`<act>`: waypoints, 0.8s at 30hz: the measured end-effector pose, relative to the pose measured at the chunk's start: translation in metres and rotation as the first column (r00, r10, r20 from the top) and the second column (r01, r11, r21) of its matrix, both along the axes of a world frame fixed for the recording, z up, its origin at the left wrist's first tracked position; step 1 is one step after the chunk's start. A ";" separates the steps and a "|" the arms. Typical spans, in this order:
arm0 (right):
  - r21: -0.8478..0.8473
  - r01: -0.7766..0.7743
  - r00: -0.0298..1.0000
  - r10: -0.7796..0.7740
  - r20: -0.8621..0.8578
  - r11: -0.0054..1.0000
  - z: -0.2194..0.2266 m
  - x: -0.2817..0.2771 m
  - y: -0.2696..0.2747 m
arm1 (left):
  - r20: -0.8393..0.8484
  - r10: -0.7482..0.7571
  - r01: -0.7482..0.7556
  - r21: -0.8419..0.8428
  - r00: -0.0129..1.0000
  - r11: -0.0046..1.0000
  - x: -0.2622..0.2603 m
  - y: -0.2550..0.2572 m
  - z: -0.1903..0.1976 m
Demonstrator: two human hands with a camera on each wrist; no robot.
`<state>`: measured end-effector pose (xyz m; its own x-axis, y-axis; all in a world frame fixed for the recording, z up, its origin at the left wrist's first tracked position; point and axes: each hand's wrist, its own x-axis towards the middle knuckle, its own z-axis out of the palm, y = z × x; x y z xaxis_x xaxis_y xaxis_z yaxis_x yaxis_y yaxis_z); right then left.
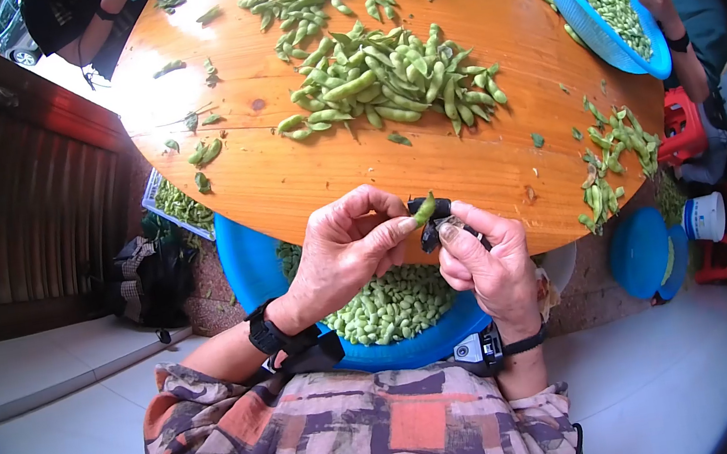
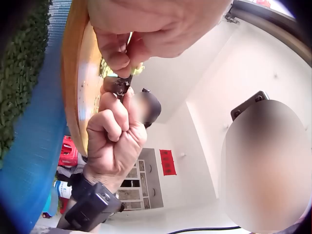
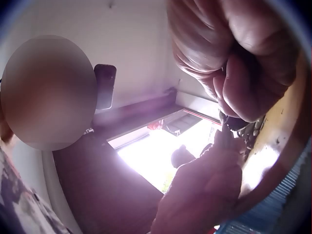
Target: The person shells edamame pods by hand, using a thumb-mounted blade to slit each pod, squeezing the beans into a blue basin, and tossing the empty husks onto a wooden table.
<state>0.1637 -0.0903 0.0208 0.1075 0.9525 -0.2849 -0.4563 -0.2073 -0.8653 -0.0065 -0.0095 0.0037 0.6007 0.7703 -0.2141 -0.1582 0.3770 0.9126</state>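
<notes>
In the head view my left hand [image 1: 348, 239] pinches a green edamame pod [image 1: 424, 209] between thumb and index finger. Facing it, my right hand [image 1: 489, 260] has its fingers curled, its thumb and index finger at the pod's other end. Black covers [image 1: 438, 207] wrap these right fingertips and partly hide the pod. The left wrist view shows the right hand [image 2: 117, 129] meeting the left [image 2: 161, 24] at the pod. Below both hands, shelled green beans [image 1: 394, 307] lie in a large blue basin [image 1: 242, 264].
A round wooden table [image 1: 262, 176] bears a near heap of edamame pods [image 1: 389, 82] and a larger heap behind. Loose pods [image 1: 620, 151] lie at its right edge. Another person holds a blue basket [image 1: 575, 7] of beans. A red stool [image 1: 682, 128] stands at right.
</notes>
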 end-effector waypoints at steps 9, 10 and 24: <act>0.050 0.011 1.000 -0.010 -0.021 0.999 -0.012 -0.003 0.002 | -0.137 0.217 -0.059 0.706 0.966 0.706 0.009 -0.006 -0.007; 0.054 0.001 0.998 0.002 -0.063 0.999 -0.011 -0.001 0.001 | -0.152 0.249 -0.052 0.752 0.957 0.657 0.009 -0.006 -0.005; 0.037 -0.141 0.910 0.144 -0.388 0.989 -0.017 0.012 -0.003 | 0.494 -0.188 0.408 -0.386 0.849 0.827 -0.008 0.009 -0.007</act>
<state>0.1754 -0.0937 0.0038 -0.1470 0.9520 -0.2686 -0.7228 -0.2888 -0.6278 -0.0148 -0.0001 -0.0036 0.8962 0.4108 -0.1675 -0.2869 0.8247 0.4874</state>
